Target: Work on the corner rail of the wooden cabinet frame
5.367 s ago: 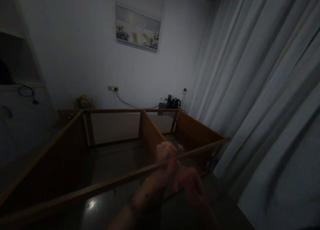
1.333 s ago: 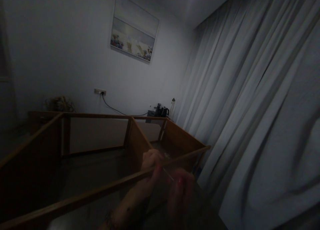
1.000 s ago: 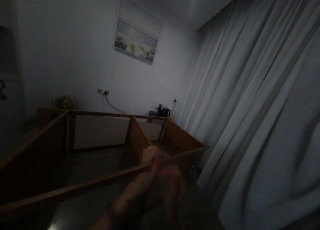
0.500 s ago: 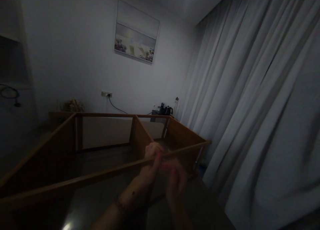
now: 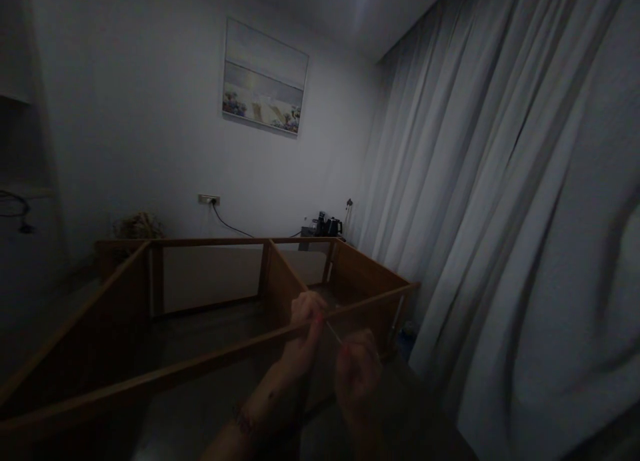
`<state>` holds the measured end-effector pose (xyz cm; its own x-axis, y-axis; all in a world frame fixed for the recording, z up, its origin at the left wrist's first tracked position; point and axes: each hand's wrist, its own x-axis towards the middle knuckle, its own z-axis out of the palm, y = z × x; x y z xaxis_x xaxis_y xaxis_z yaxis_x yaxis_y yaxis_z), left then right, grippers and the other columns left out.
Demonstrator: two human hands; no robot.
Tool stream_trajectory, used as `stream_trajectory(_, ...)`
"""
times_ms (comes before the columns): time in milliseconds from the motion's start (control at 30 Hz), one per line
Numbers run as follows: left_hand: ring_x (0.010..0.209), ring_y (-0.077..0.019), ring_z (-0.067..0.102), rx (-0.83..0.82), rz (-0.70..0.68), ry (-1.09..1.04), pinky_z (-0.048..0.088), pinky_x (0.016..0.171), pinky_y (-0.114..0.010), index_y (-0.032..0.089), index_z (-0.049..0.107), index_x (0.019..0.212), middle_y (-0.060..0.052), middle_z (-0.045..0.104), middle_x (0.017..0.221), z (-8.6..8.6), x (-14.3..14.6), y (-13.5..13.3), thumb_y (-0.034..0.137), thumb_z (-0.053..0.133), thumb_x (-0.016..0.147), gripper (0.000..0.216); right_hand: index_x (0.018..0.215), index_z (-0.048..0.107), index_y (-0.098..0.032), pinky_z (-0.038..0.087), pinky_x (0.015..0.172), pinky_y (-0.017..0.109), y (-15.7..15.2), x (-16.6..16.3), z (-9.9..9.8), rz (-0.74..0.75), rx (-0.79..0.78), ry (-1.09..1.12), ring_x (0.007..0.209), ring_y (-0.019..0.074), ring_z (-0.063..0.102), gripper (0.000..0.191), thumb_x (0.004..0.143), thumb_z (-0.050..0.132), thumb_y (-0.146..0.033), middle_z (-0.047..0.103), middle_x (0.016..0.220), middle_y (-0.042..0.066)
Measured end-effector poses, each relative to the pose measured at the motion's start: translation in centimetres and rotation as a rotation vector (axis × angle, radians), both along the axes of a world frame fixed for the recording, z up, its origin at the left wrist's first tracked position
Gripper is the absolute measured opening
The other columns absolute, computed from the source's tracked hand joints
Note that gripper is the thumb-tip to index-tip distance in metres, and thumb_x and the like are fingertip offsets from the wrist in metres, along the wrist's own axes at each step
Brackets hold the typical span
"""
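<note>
The room is dim and the near things are blurred. Nearest, low in the middle, the right hand [image 5: 356, 374] is closed in a pinch on the near end of a thin pale rod [image 5: 334, 331], which may be a small tool or a long screw; its kind cannot be told. The rod slants up and left from that grip to the left hand [image 5: 305, 327]. The left hand is curled over the near rail [image 5: 165, 374] of a wooden frame [image 5: 280, 277], fingers wrapped on top of the rail and the thumb below, so its grip is closed on the rail just where the middle divider [image 5: 283, 281] meets it. Whether the left fingers also touch the rod's far tip cannot be told. The left forearm [image 5: 260, 407] runs down towards the bottom edge.

The frame is brown and open, standing on a dark shiny floor [image 5: 210, 327]. Its near rail runs from the lower left up to the right corner, and the divider splits it into a wide left bay and a narrower right bay.

Beyond the frame, against the far wall, a black kettle [image 5: 334, 226] stands on a low surface [image 5: 307, 237], and a cable [image 5: 230, 226] leads left to a wall socket [image 5: 209, 199]. A framed picture [image 5: 264, 77] hangs above. Pale curtains [image 5: 500, 214] fill the right side.
</note>
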<state>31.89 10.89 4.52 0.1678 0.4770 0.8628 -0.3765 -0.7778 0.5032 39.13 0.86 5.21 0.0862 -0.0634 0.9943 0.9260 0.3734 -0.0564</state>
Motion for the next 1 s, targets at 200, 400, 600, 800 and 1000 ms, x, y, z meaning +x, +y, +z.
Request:
stream_trajectory(200, 0.099, -0.0243, 0.055, 0.049, -0.017, -0.01, 0.041, 0.09, -0.036, 0.025, 0.062, 0.096, -0.003, 0.065, 0.097, -1.0, 0.4, 0.7, 0.046, 0.037, 0.114, 0.037, 0.071, 0.047, -0.024, 0.043, 0.055, 0.025, -0.2, -1.1, 0.1, -0.001, -0.067, 0.063, 0.05, 0.0113, 0.05, 0.038, 0.108, 0.048, -0.018, 0.05, 0.056, -0.007)
stream_trajectory(400, 0.096, -0.0246, 0.057, 0.085, 0.037, -0.016, 0.044, 0.086, -0.037, 0.024, 0.061, 0.09, -0.004, 0.065, 0.095, -0.9, 0.4, 0.9, 0.049, 0.036, 0.113, 0.042, 0.068, 0.047, -0.023, 0.036, 0.045, 0.023, -0.3, -1.3, -0.7, 0.025, -0.139, 0.142, 0.045, 0.0097, 0.047, 0.041, 0.109, 0.047, -0.022, 0.049, 0.055, -0.007)
stream_trajectory(600, 0.096, -0.0255, 0.059, 0.081, 0.059, -0.004, 0.046, 0.086, -0.038, 0.024, 0.061, 0.089, -0.005, 0.066, 0.094, -1.1, 0.4, 1.1, 0.051, 0.035, 0.113, 0.045, 0.071, 0.05, -0.024, 0.041, 0.051, 0.026, 0.0, -1.3, -0.1, -0.006, -0.068, 0.046, 0.046, 0.0115, 0.051, 0.041, 0.112, 0.043, -0.023, 0.052, 0.053, -0.006)
stream_trajectory(800, 0.097, -0.0251, 0.056, 0.043, 0.025, -0.047, 0.044, 0.087, -0.037, 0.025, 0.062, 0.091, -0.004, 0.064, 0.096, -1.0, 0.5, 0.7, 0.051, 0.037, 0.113, 0.042, 0.07, 0.055, -0.025, 0.046, 0.057, 0.031, 0.0, -1.0, -0.3, 0.065, -0.074, 0.065, 0.047, 0.0145, 0.056, 0.046, 0.113, 0.039, -0.029, 0.058, 0.053, -0.005)
stream_trajectory(1000, 0.095, -0.0252, 0.056, 0.026, -0.008, -0.013, 0.043, 0.086, -0.038, 0.025, 0.061, 0.089, -0.004, 0.064, 0.093, -0.3, 0.2, 0.3, 0.055, 0.037, 0.112, 0.045, 0.086, 0.058, -0.025, 0.042, 0.05, 0.025, 0.8, -0.7, -0.8, 0.182, -0.066, 0.194, 0.054, 0.0132, 0.057, 0.03, 0.112, 0.046, -0.035, 0.06, 0.066, -0.005)
